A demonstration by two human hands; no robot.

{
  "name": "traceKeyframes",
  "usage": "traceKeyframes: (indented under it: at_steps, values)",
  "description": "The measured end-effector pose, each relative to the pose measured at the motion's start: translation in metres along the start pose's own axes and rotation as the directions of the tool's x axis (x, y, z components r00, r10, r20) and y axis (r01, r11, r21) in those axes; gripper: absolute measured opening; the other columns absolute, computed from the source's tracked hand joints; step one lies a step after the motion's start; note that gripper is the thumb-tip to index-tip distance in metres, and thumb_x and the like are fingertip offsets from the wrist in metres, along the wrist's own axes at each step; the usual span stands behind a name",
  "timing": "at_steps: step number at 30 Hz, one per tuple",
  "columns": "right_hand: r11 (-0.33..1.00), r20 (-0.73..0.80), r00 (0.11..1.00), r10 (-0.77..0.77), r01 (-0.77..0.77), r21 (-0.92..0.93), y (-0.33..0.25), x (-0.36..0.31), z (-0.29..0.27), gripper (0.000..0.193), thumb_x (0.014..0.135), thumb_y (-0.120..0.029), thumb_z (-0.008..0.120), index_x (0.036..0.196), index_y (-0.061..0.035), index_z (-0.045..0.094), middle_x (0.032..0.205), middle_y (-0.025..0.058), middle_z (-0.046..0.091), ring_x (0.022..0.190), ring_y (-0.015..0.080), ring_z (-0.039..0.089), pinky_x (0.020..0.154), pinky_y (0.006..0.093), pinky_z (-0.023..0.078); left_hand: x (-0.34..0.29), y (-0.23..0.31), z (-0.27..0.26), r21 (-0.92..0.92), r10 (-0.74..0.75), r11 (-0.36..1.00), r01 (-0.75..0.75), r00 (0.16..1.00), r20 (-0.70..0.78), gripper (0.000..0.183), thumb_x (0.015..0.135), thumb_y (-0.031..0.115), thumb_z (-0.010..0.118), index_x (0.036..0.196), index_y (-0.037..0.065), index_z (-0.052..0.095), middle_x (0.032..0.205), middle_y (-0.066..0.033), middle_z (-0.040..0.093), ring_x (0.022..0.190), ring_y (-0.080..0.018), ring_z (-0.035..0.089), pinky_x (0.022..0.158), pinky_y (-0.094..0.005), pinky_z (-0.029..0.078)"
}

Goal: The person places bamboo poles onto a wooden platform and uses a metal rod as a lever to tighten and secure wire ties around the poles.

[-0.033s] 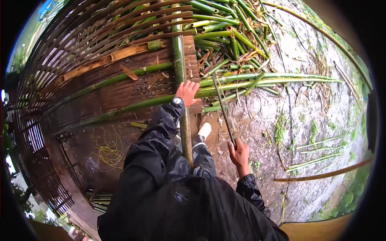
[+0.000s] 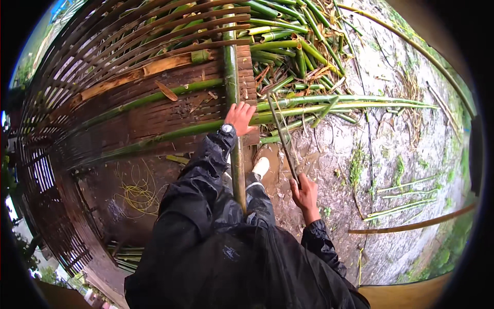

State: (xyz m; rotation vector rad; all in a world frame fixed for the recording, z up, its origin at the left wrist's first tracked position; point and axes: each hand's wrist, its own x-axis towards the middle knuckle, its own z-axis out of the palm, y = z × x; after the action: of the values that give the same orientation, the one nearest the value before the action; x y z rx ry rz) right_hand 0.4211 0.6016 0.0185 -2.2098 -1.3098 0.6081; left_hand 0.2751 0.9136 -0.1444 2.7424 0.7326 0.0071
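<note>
My left hand lies flat on an upright green bamboo pole, fingers spread over it where it crosses a woven panel of brown bamboo strips. A watch sits on that wrist. My right hand is closed around the lower end of a long thin dark blade-like tool, whose tip points up toward the horizontal green poles. Both arms wear black rain sleeves. My white shoe stands beside the pole's lower part.
A heap of cut green bamboo lies at the top right. Wet muddy ground with loose thin stalks spreads to the right. A coil of yellow cord rests on the dark ground at the left, under the curved lattice of strips.
</note>
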Motion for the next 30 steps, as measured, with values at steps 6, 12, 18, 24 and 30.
traceKeyframes:
  at_steps: [6, 12, 18, 24, 30]
  values:
    - [0.843, 0.158, 0.857, -0.49, 0.512, -0.166, -0.045, 0.105, 0.035, 0.033, 0.089, -0.037, 0.076, 0.08, -0.0107, 0.057, 0.066, 0.0071, 0.057, 0.06, 0.0289, 0.062, 0.054, 0.0399, 0.049, -0.084, -0.022, -0.022, -0.054, -0.172, 0.985, 0.166, 0.974, -0.148, 0.093, 0.073, 0.056, 0.083, 0.142, 0.003, 0.051, 0.144, -0.0173, 0.047, 0.144, -0.0366, 0.034, 0.116, -0.0504, 0.031]
    - [0.543, 0.37, 0.573, -0.731, 0.817, -0.193, -0.071, 0.186, 0.097, 0.036, 0.091, -0.047, 0.069, 0.081, -0.014, 0.06, 0.07, 0.0042, 0.058, 0.069, 0.0268, 0.064, 0.063, 0.0401, 0.052, -0.216, -0.056, -0.03, -0.222, -0.532, 0.843, 0.49, 0.822, -0.202, 0.063, 0.086, 0.039, 0.08, 0.133, 0.006, 0.057, 0.137, -0.0157, 0.05, 0.14, -0.0377, 0.038, 0.114, -0.0516, 0.036]
    - [0.376, 0.488, 0.418, -0.766, 0.907, -0.188, -0.083, 0.221, 0.15, 0.034, 0.088, -0.048, 0.07, 0.091, -0.0156, 0.06, 0.081, 0.0024, 0.056, 0.081, 0.023, 0.059, 0.073, 0.0389, 0.046, -0.33, -0.077, -0.022, -0.318, -0.72, 0.693, 0.647, 0.639, -0.271, 0.034, 0.084, 0.024, 0.08, 0.109, 0.008, 0.065, 0.115, -0.013, 0.057, 0.124, -0.0368, 0.049, 0.105, -0.0513, 0.043]
    - [0.461, 0.574, 0.521, -0.632, 0.848, -0.262, -0.114, 0.239, 0.166, 0.038, 0.086, -0.039, 0.074, 0.106, -0.0085, 0.063, 0.102, 0.0104, 0.057, 0.105, 0.0295, 0.054, 0.094, 0.0439, 0.043, -0.376, -0.07, -0.011, -0.432, -0.816, 0.576, 0.694, 0.516, -0.26, 0.027, 0.082, 0.019, 0.079, 0.103, 0.007, 0.068, 0.109, -0.0133, 0.061, 0.115, -0.035, 0.055, 0.099, -0.0483, 0.047]
    - [0.524, 0.509, 0.635, -0.581, 0.771, -0.362, -0.098, 0.229, 0.18, 0.038, 0.092, -0.034, 0.069, 0.119, -0.0079, 0.064, 0.12, 0.0104, 0.061, 0.122, 0.0312, 0.052, 0.105, 0.0484, 0.04, -0.338, -0.09, -0.128, -0.656, -0.81, 0.586, 0.476, 0.331, -0.484, 0.016, 0.089, 0.014, 0.075, 0.102, 0.007, 0.069, 0.105, -0.0125, 0.066, 0.104, -0.0331, 0.063, 0.094, -0.0441, 0.051]
